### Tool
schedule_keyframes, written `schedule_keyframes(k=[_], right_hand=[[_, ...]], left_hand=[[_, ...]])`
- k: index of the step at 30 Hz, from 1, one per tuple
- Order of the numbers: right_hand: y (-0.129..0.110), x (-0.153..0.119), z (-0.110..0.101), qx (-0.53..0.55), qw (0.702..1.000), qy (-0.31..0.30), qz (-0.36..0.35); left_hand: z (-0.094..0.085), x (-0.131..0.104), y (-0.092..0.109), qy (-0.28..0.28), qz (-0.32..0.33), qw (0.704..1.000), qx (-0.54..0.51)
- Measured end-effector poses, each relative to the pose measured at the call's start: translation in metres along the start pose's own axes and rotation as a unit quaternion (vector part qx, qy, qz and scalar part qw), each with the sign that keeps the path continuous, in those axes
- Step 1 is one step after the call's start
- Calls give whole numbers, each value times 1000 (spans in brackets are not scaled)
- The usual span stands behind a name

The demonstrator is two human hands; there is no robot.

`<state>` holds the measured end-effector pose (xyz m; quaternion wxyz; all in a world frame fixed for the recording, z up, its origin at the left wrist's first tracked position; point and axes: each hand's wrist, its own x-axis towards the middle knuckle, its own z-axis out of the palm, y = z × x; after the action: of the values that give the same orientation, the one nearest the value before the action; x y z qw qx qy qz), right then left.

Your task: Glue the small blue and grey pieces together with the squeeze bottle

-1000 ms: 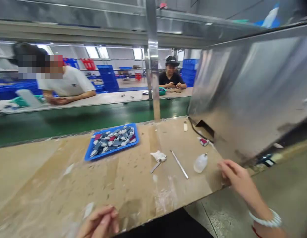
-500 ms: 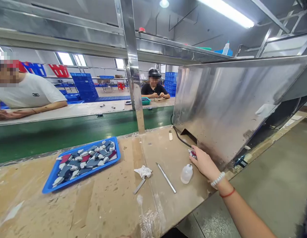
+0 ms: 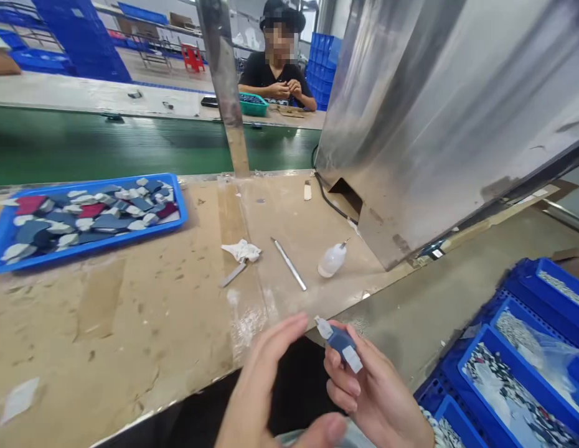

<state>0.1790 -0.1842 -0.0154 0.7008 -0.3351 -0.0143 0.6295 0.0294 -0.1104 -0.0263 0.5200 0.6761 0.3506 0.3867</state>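
Note:
My right hand (image 3: 373, 392) holds a small blue-grey part with a white end (image 3: 342, 343) near the bottom middle, just off the front edge of the workbench (image 3: 131, 311). Beside it, my left hand (image 3: 266, 386) has its fingers apart, the fingertips reaching toward the part. Whether they touch it I cannot tell. A small clear squeeze bottle (image 3: 330, 260) lies on the bench beyond my hands. A thin metal rod (image 3: 288, 272) and a crumpled white wipe (image 3: 243, 251) lie to its left.
A blue tray (image 3: 84, 244) of blue, red and white small parts sits at the bench's left. A large slanted steel panel (image 3: 434, 118) rises at the right. Blue bins (image 3: 518, 367) with bagged parts stand at lower right. Across a green conveyor (image 3: 107, 146) a person works.
My right hand came back from near the steel panel toward me, now holding the small part. My left hand rose to meet it. The view swung down and right, revealing the blue bins.

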Motion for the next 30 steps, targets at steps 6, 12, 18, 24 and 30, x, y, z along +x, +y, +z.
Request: schedule_keyframes(k=[6,12,18,24,30], right_hand=[[23,-1,13,-42,997,-4,70],[28,-4,23,-44,992,-32,113],[31,-3,27,-23,994,-24,108],[37,0,25,-55,993,-58,84],[38,6,17,-71,986,-98,113]], left_hand=[[3,8,8,1,90,994,67],[-8,7,15,26,105,994,36],[-12,7,14,17,68,997,4],[-21,6,12,-30,-48,997,-58],[-28,7,11,-172,-226,918,-276]])
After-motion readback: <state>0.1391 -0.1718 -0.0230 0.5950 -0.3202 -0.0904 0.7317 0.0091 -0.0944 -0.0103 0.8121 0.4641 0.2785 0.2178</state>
